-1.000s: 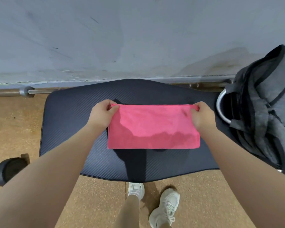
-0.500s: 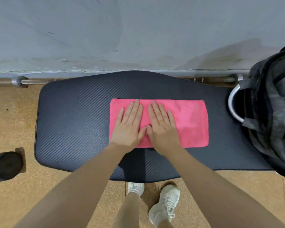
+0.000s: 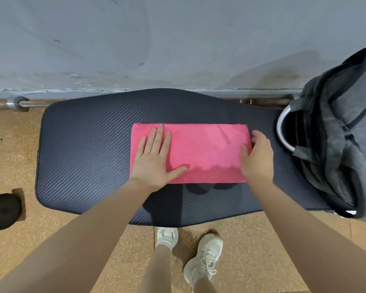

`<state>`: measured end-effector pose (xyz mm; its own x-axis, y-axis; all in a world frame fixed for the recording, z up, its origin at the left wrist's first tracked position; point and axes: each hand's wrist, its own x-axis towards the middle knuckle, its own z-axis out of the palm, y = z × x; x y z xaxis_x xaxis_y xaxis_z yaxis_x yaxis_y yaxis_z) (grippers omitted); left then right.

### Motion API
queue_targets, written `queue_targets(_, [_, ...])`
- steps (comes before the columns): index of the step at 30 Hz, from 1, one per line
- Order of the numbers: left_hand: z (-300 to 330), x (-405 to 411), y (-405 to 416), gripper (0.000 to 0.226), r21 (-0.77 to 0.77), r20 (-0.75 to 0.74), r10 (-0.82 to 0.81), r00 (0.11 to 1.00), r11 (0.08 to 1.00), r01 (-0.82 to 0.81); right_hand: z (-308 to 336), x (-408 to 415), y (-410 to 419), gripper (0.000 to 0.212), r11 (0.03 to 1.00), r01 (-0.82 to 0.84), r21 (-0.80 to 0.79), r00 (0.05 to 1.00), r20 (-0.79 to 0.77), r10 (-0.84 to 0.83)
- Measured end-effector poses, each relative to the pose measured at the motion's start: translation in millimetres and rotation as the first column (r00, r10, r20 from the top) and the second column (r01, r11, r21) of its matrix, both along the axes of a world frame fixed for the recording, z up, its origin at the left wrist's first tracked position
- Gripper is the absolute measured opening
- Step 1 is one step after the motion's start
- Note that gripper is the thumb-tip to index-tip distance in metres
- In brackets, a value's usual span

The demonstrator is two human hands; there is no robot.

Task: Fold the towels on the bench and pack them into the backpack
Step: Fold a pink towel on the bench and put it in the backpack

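A pink towel (image 3: pixel 201 153) lies flat on the middle of the dark bench (image 3: pixel 82 157). It is already folded into a long strip that runs from left to right. No other towel shows.

Half a second ago both hands were side by side in the middle of the towel, pressing it smooth. Now they have slid apart. The left hand (image 3: pixel 154 159) lies flat on the left end of the towel, with its fingers straight and spread, and it holds the cloth down. The right hand (image 3: pixel 257 157) has gone to the right end. Its fingers are bent a little over the short edge there, and its thumb lies on top of the cloth. I cannot tell if it has hold of the edge yet.

I think this means the smoothing is done and the next fold is about to start. The right end will likely be lifted and carried over to the left end, while the left hand keeps the towel from sliding. The cloth is soft and floppy, so the edges could end up crooked if it is not held at the corners.

The grey backpack (image 3: pixel 336 132) sits at the right end of the bench, with its mouth open toward the towel. Packing has not started for this towel.
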<state>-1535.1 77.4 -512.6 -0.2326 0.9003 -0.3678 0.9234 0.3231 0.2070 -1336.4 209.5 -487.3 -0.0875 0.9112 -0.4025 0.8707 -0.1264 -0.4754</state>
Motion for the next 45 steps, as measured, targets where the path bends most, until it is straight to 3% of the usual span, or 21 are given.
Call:
queue_targets(4, [3,28,19,0.090,0.083,0.049,-0.164,0.985,0.984,0.160,1,-2,-15,0.051,0.957,0.218,-0.193,0.973,0.121,-0.197])
queue_targets(8, [-1,57,46,0.091,0.092,0.064,-0.287,0.956,0.955,0.281,-3,3,-8,0.019,0.911,0.274,-0.308,0.951,-0.055,-0.304])
queue_targets(11, [-6,67,53,0.096,0.019,0.044,-0.308,0.950,0.951,0.307,6,6,-4,0.014,0.920,0.236,-0.312,0.938,-0.174,-0.300])
queue_targets(15, [1,64,52,0.097,-0.032,0.072,-0.308,0.949,0.950,0.311,33,-10,-13,0.018,0.973,0.051,-0.223,0.967,-0.231,-0.104])
queue_targets(17, [10,55,47,0.087,0.038,0.133,-0.277,0.952,0.961,0.274,44,-28,-23,0.025,0.980,-0.093,-0.176,0.979,-0.194,0.058])
queue_targets(20, [26,35,29,0.062,0.137,0.309,-0.090,0.947,0.989,0.049,51,-61,-41,0.031,0.955,-0.259,-0.145,0.966,-0.062,0.252])
queue_targets(22, [34,19,16,0.055,0.071,0.478,0.073,0.875,0.990,-0.121,50,-80,-54,0.029,0.940,-0.296,-0.171,0.955,-0.025,0.296])
queue_targets(24, [42,5,7,0.061,-0.016,0.567,0.166,0.807,0.982,-0.190,42,-96,-65,0.029,0.931,-0.308,-0.196,0.951,-0.039,0.307])
queue_targets(26, [40,-7,0,0.061,0.001,0.543,0.129,0.830,0.988,-0.154,32,-109,-73,0.033,0.920,-0.327,-0.216,0.945,-0.083,0.316])
queue_targets(28, [31,-16,-2,0.057,0.023,0.389,0.013,0.921,0.999,-0.024,26,-115,-77,0.041,0.894,-0.381,-0.235,0.924,-0.110,0.365])
queue_targets(30, [24,-20,0,0.051,-0.051,0.237,-0.048,0.970,0.997,0.061,26,-112,-77,0.046,0.859,-0.461,-0.221,0.887,-0.078,0.456])
queue_targets(34, [19,-23,2,0.049,-0.061,0.262,-0.033,0.964,0.997,0.050,28,-94,-70,0.055,0.750,-0.661,-0.030,0.746,0.081,0.661])
queue_targets(36, [19,-26,-3,0.050,0.033,0.293,0.030,0.956,0.999,-0.041,22,-90,-67,0.062,0.683,-0.724,-0.097,0.673,0.119,0.730])
queue_targets(39, [22,-28,-13,0.049,0.133,0.262,0.385,0.885,0.894,-0.428,10,-90,-67,0.074,0.640,-0.738,-0.214,0.609,0.199,0.768])
queue_targets(42, [27,-26,-22,0.049,-0.066,0.235,0.713,0.661,0.690,-0.721,5,-91,-70,0.077,0.648,-0.731,-0.217,0.598,0.254,0.760])
queue_targets(45, [27,-28,-23,0.051,-0.219,0.219,0.804,0.554,0.593,-0.775,5,-93,-71,0.078,0.641,-0.738,-0.210,0.576,0.298,0.761])
